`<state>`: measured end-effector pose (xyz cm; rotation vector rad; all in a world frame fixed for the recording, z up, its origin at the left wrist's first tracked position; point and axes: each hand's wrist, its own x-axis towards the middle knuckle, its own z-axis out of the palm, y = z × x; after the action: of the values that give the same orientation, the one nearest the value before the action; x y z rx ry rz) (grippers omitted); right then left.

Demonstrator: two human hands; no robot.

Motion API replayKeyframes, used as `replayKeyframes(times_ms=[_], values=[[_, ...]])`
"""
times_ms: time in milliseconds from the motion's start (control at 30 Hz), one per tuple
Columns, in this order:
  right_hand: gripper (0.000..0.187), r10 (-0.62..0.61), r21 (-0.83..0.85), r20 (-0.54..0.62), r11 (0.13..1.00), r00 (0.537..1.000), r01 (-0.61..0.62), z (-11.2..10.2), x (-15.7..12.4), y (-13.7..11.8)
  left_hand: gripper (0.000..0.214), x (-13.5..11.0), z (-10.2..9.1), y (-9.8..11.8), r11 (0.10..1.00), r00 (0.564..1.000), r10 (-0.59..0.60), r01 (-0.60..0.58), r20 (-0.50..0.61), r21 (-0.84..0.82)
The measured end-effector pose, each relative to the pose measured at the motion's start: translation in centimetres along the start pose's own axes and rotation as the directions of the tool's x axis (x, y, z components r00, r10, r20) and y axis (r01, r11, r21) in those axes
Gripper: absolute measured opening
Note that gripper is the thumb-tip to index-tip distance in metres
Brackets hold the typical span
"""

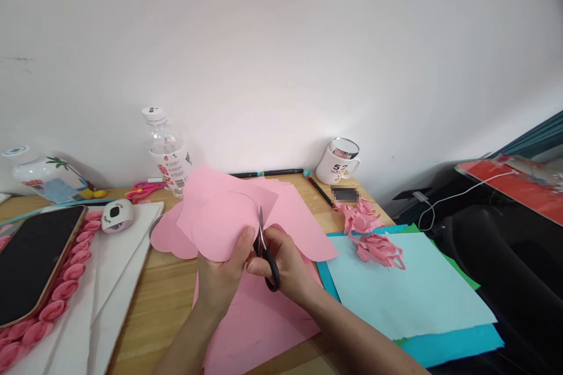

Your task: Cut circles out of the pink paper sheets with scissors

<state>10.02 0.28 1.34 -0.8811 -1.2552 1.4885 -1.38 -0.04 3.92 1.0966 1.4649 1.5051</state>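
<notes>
My left hand (224,272) pinches the lower edge of a pink paper sheet (220,217) with a scalloped outline, holding it up over the table. My right hand (285,263) grips black-handled scissors (266,252), whose blades point up into the paper's edge just right of my left thumb. More pink paper sheets (259,322) lie flat beneath both hands on the wooden table (167,299).
Light blue paper (409,287) on teal and green sheets lies at right, with pink paper scraps (373,240). A white mug (338,164), water bottle (169,155), black pencils (272,173), pink scissors (145,189), a white punch (116,215) and a phone (30,261) ringed by pink paper rolls surround the work.
</notes>
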Motion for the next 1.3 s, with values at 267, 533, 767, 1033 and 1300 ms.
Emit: replayKeyframes(times_ms=[267, 533, 767, 1033, 1300], values=[[0.044, -0.01, 0.022, 0.022, 1.0, 1.0, 0.009, -0.1, 0.0, 0.6, 0.023, 0.2, -0.3, -0.6, 0.999, 1.0, 0.008, -0.008, 0.007, 0.041], [0.039, -0.001, 0.083, 0.056, 0.997, 0.998, -0.003, -0.1, 0.1, 0.5, 0.021, 0.3, -0.3, -0.4, 0.998, 0.999, 0.048, -0.048, -0.006, 0.042], [0.038, 0.023, 0.052, 0.029, 0.998, 0.999, -0.024, 0.1, 0.2, -0.1, 0.022, 0.5, -0.4, -0.6, 0.993, 0.996, 0.086, -0.087, 0.006, 0.077], [0.03, 0.052, 0.034, 0.031, 0.998, 0.998, -0.053, 0.3, 0.0, -0.6, 0.026, 0.4, -0.4, -0.2, 0.991, 0.994, 0.107, -0.106, -0.005, 0.081], [0.026, 0.058, 0.035, 0.03, 0.998, 0.998, -0.059, 0.5, -0.1, -0.2, 0.041, 0.5, -0.5, -0.1, 0.989, 0.992, 0.112, -0.107, -0.05, 0.101]])
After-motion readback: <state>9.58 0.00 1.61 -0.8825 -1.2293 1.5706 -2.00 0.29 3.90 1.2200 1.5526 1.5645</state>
